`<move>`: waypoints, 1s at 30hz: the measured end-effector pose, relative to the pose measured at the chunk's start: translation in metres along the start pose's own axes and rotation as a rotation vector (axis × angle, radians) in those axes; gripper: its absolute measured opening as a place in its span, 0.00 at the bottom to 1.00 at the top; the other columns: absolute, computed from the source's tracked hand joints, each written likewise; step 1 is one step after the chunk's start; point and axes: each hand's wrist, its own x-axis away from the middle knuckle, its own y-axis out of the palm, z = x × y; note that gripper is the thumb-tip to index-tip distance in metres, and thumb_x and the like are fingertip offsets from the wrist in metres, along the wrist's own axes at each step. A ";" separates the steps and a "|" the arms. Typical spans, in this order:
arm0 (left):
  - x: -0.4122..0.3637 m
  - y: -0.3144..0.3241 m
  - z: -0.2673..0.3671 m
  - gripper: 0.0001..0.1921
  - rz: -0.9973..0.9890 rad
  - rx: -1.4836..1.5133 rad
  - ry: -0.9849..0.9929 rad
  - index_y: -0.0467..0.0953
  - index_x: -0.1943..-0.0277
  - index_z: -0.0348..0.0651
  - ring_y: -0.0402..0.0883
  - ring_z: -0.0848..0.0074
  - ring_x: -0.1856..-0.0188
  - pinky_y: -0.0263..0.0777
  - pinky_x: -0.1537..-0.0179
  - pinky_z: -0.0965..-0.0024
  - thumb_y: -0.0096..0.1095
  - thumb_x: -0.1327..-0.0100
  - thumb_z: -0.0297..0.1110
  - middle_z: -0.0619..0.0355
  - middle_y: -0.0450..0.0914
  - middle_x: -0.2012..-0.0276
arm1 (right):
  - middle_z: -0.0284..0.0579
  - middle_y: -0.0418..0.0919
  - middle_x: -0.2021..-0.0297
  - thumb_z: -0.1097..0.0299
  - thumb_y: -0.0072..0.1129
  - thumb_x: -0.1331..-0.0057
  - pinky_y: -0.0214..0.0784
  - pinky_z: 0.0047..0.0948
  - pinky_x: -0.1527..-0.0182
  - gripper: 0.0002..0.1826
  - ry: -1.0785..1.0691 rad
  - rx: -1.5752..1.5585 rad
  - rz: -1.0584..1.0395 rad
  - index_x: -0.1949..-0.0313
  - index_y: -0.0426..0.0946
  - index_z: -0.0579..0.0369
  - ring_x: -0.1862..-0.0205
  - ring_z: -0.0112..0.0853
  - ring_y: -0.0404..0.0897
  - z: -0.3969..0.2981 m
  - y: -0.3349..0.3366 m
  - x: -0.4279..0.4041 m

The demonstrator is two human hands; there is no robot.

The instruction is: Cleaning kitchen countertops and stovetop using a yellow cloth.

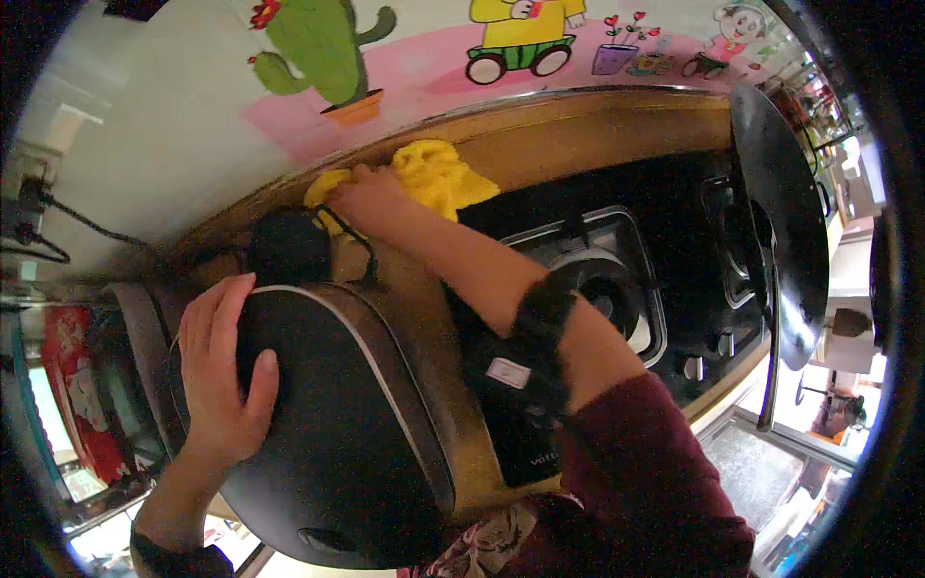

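A yellow cloth (437, 173) lies bunched on the wooden countertop (592, 126) along the wall, behind a dark rounded appliance (325, 419). My right hand (365, 202) presses on the cloth and grips part of it, its arm reaching across the gas stove (477, 289). On the appliance's left upper side rests my left hand (227, 368), palm down with the thumb apart from the fingers. A black cord loops beside the right hand, and a dark object (289, 246) stands between the cloth and the appliance.
A large wok (784, 224) stands tilted at the stove's right end. A round burner (603, 289) sits under my right forearm. Black cords run from a wall socket (29, 202) at the left. The painted wall (181, 94) bounds the counter at the back.
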 end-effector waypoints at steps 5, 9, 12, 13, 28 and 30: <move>0.001 -0.005 0.009 0.27 0.016 -0.024 -0.005 0.62 0.42 0.34 0.65 0.52 0.46 0.53 0.42 0.55 0.51 0.47 0.34 0.41 0.66 0.48 | 0.35 0.75 0.61 0.67 0.52 0.46 0.69 0.37 0.58 0.12 -0.053 0.108 -0.002 0.61 0.78 0.43 0.57 0.35 0.73 0.011 -0.010 0.028; -0.004 -0.001 0.004 0.28 0.029 -0.009 0.007 0.63 0.42 0.35 0.65 0.52 0.47 0.53 0.42 0.55 0.52 0.48 0.33 0.42 0.66 0.48 | 0.35 0.74 0.59 0.65 0.55 0.47 0.70 0.37 0.58 0.12 -0.046 0.103 0.019 0.61 0.79 0.45 0.57 0.36 0.73 0.008 -0.009 0.002; 0.006 -0.008 -0.002 0.29 0.038 -0.045 -0.008 0.62 0.42 0.36 0.65 0.52 0.47 0.53 0.42 0.55 0.54 0.49 0.33 0.42 0.67 0.48 | 0.35 0.74 0.60 0.64 0.56 0.48 0.70 0.37 0.58 0.12 -0.123 0.110 -0.127 0.62 0.79 0.45 0.58 0.37 0.73 0.012 -0.043 0.032; 0.004 -0.008 0.000 0.29 0.043 -0.045 -0.006 0.62 0.42 0.36 0.65 0.52 0.47 0.53 0.42 0.55 0.54 0.49 0.33 0.42 0.67 0.48 | 0.36 0.74 0.62 0.63 0.56 0.48 0.70 0.38 0.58 0.12 -0.092 0.137 -0.176 0.63 0.79 0.45 0.58 0.37 0.74 0.021 -0.052 0.042; 0.007 -0.008 0.001 0.30 -0.002 -0.017 -0.022 0.62 0.43 0.35 0.64 0.52 0.47 0.52 0.42 0.53 0.54 0.50 0.34 0.43 0.66 0.48 | 0.46 0.76 0.55 0.69 0.66 0.61 0.59 0.36 0.42 0.28 0.422 -0.406 -0.039 0.55 0.76 0.53 0.45 0.42 0.68 0.204 -0.047 0.162; 0.000 -0.007 0.004 0.30 0.007 -0.009 -0.006 0.62 0.43 0.35 0.64 0.52 0.47 0.51 0.42 0.52 0.54 0.51 0.34 0.43 0.66 0.48 | 0.49 0.71 0.49 0.61 0.63 0.51 0.61 0.39 0.44 0.26 0.722 -0.017 0.190 0.51 0.73 0.52 0.46 0.45 0.69 0.282 -0.035 0.246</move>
